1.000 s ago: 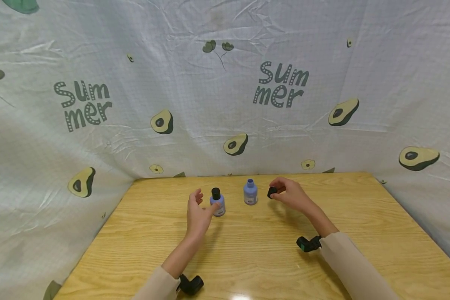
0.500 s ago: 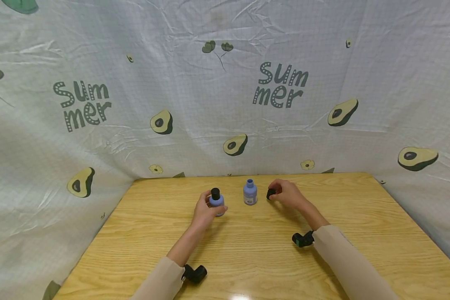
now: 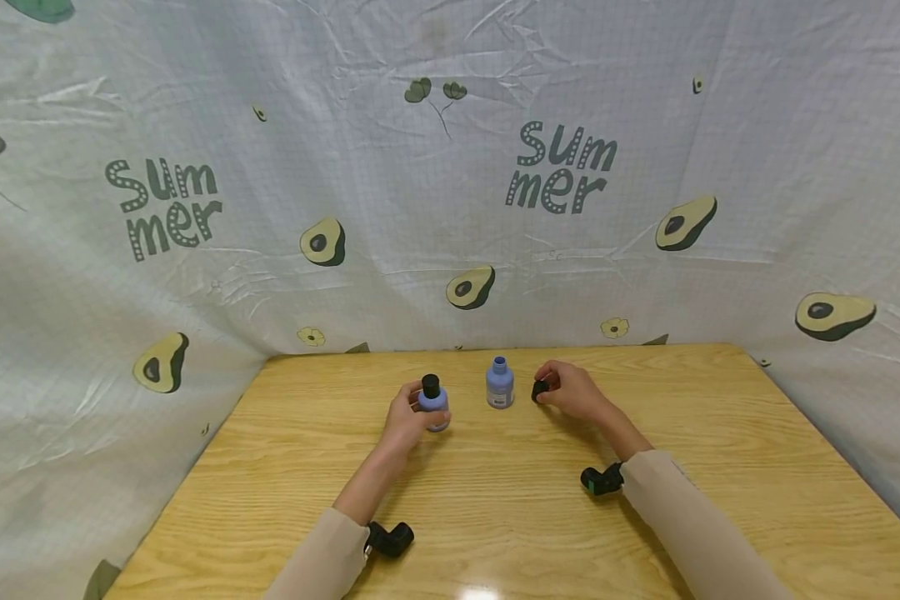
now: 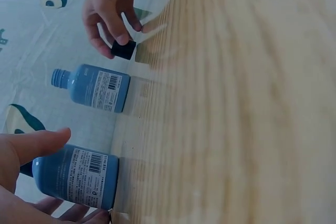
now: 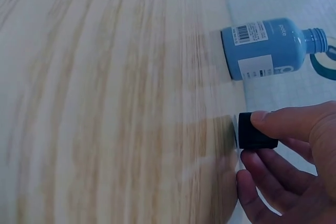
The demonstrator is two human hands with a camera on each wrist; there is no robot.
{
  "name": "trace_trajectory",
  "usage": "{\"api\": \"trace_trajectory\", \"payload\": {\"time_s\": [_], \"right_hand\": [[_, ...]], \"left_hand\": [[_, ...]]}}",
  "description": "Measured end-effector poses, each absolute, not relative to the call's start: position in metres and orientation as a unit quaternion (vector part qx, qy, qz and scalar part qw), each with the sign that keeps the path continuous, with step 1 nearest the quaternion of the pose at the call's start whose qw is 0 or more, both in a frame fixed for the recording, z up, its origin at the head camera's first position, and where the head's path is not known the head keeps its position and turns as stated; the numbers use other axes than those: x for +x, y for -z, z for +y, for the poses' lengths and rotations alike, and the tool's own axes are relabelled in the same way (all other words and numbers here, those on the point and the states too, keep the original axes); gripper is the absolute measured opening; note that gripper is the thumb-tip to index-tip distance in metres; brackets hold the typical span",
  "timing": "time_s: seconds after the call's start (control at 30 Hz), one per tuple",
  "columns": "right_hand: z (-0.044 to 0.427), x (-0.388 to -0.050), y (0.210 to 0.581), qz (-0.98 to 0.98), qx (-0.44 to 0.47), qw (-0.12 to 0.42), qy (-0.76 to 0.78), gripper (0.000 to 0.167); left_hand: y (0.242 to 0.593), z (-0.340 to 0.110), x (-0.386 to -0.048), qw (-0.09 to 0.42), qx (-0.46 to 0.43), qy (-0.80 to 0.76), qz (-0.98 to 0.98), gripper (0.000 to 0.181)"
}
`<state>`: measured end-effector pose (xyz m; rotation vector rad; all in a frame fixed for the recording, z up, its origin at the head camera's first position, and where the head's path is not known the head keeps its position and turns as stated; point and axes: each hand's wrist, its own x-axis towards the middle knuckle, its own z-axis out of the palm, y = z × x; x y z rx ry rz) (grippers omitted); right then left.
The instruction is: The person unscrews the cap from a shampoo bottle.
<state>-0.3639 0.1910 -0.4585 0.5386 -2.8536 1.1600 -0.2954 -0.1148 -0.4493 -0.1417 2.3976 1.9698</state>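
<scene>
Hands held well apart, the left hand (image 3: 407, 423) is curling round a capped bottle (image 3: 433, 402) while the right hand (image 3: 576, 393) is pinching a loose cap (image 5: 257, 130).

Nearest, two beige sleeves (image 3: 322, 554) are crossing a wood-grained table (image 3: 495, 500), each showing one black wrist camera (image 3: 392, 542). Within the left hand's curl, the capped bottle is standing upright, its body smooth and blue, its label white and barcoded, its fitted cap (image 3: 431, 384) black; whether the thumb is pressing cannot be told. Between the hands, slightly beyond the left, an open bottle (image 3: 499, 387) is standing upright, baring a threaded neck. Two blue bottles and two black caps are showing. Beyond both hands, one pale avocado-printed sheet (image 3: 390, 167) is hanging.
</scene>
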Motion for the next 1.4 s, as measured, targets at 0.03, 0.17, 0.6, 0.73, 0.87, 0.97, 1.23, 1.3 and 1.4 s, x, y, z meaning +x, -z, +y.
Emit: {"api": "trace_trajectory", "payload": {"time_s": [0.03,0.17,0.6,0.73,0.87,0.97,1.23,1.3,1.4], "right_hand": [[0.191,-0.364,0.459,-0.914,0.173,0.009,-0.368,0.03],[0.19,-0.364,0.461,-0.915,0.171,0.014,-0.365,0.033],[0.19,-0.365,0.462,-0.921,0.179,0.016,-0.345,0.032],[0.188,-0.365,0.462,-0.923,0.177,0.012,-0.34,0.033],[0.189,-0.363,0.46,-0.923,0.171,0.004,-0.346,0.036],[0.192,-0.361,0.458,-0.923,0.164,-0.004,-0.349,0.04],[0.2,-0.351,0.45,-0.926,0.157,-0.006,-0.344,0.043],[0.201,-0.349,0.448,-0.928,0.156,-0.004,-0.339,0.044],[0.202,-0.344,0.444,-0.93,0.153,0.006,-0.335,0.044]], "left_hand": [[0.449,-0.115,-0.296,0.018,-0.046,-0.635,0.771,0.078],[0.451,-0.116,-0.297,0.017,-0.043,-0.636,0.77,0.077],[0.453,-0.116,-0.297,0.008,-0.034,-0.634,0.772,0.07],[0.453,-0.117,-0.297,0.01,-0.031,-0.63,0.776,0.07],[0.453,-0.118,-0.297,0.015,-0.019,-0.622,0.783,0.066],[0.454,-0.118,-0.297,0.015,-0.008,-0.614,0.789,0.063],[0.453,-0.119,-0.295,0.014,0.001,-0.596,0.803,0.057],[0.453,-0.119,-0.295,0.013,0.004,-0.594,0.804,0.055],[0.453,-0.119,-0.295,0.01,0.006,-0.59,0.807,0.052]]}}
